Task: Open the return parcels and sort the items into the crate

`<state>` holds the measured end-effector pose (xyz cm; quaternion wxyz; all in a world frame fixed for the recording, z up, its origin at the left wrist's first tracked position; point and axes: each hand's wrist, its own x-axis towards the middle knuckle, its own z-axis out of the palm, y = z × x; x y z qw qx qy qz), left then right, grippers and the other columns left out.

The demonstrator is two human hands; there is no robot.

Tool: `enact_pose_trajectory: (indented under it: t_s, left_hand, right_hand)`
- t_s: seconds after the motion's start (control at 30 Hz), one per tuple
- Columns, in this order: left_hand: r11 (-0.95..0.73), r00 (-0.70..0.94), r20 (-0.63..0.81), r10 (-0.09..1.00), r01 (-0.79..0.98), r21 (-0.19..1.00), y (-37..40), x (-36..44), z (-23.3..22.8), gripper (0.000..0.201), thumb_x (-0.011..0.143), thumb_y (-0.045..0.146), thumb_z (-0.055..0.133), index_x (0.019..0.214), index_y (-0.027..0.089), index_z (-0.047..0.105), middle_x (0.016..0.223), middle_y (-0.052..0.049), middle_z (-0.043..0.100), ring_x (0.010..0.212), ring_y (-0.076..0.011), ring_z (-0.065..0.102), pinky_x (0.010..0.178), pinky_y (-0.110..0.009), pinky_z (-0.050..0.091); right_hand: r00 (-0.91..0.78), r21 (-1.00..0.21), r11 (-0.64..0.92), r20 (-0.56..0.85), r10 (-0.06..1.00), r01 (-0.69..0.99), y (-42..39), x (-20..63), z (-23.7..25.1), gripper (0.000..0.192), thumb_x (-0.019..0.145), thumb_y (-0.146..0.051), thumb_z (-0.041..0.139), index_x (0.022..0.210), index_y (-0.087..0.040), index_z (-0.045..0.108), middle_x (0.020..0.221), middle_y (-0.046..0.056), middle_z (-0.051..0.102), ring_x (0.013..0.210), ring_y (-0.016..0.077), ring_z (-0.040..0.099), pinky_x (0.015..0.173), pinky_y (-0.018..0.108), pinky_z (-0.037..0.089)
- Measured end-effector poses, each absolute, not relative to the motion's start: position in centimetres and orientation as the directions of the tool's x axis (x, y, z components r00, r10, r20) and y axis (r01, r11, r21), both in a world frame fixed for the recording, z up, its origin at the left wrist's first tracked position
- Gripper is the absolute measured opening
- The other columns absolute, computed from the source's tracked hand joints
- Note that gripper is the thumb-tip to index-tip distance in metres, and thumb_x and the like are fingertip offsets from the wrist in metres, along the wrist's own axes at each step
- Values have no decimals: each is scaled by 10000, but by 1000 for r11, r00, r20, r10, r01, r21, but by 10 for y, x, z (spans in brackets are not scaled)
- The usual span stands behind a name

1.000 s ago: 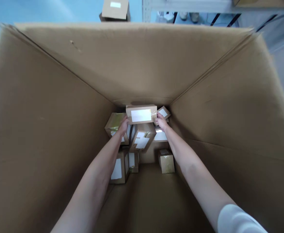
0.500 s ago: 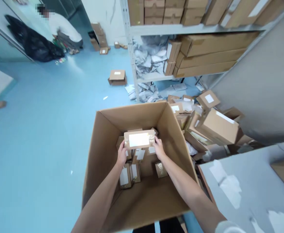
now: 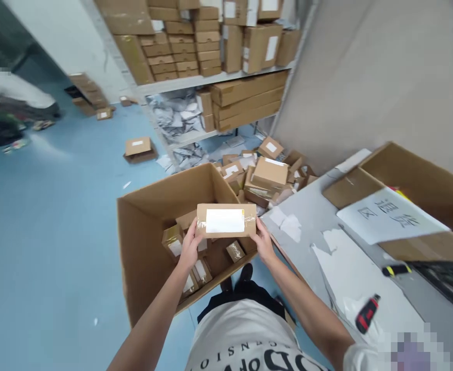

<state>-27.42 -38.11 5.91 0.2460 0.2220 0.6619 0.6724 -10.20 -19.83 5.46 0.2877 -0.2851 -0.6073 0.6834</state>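
Note:
I hold a small brown parcel (image 3: 226,220) with a white label between both hands, above a large open cardboard box (image 3: 141,247). My left hand (image 3: 189,247) grips its left end and my right hand (image 3: 264,243) grips its right end. Several small taped parcels (image 3: 172,242) lie at the bottom of the big box, below the held one.
A grey table (image 3: 326,242) stands to my right with a red-and-black tool (image 3: 366,313), a black-and-yellow marker (image 3: 396,269) and an open box bearing a paper sign (image 3: 392,216). Parcels are heaped (image 3: 265,172) beside metal shelves (image 3: 211,77). A lone box (image 3: 138,148) sits on the blue floor; another person (image 3: 10,98) is far left.
I have lifted the labelled parcel out from deep in the big box to above its rim, and my view has pulled back and swung right toward the table.

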Motion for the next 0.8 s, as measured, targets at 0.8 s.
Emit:
enact_pose_trajectory:
  t_s: [0.8]
  left_hand:
    - [210, 37, -208, 978, -62, 976, -47, 32, -20, 710, 747, 413, 559, 1392, 150, 421, 1471, -95, 385, 1375, -291, 313, 1140, -421, 240]
  right_hand:
    - [143, -964, -185, -214, 966, -193, -93, 287, -14, 898, 684, -471, 682, 1454, -186, 321, 1502, 55, 310, 1383, 268, 306, 1149, 451, 235]
